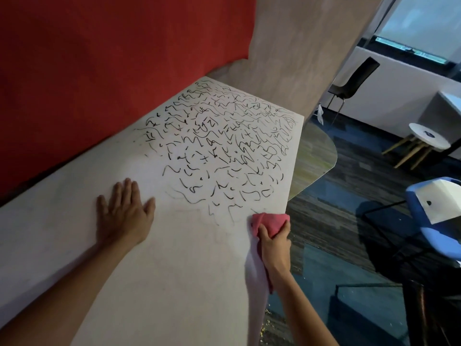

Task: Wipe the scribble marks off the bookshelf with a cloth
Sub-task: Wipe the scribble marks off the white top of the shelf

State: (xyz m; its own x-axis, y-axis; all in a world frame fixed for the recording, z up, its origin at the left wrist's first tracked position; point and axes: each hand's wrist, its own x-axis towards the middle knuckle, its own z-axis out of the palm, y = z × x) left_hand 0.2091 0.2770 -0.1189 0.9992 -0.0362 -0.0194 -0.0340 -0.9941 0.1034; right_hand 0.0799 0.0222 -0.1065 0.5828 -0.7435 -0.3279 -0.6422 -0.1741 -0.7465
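head view: right hand [274, 243] clutches cloth [270, 221] at the shelf [174, 270] edge, left hand [124, 213] flat; cloth may slip off or smear marks [224, 146].

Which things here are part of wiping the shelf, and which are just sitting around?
Part of the job:
pink cloth, gripped by the right hand
black scribble marks
white bookshelf top
left hand, resting flat on the top

Just lying about:
black chair
round white stool
blue chair
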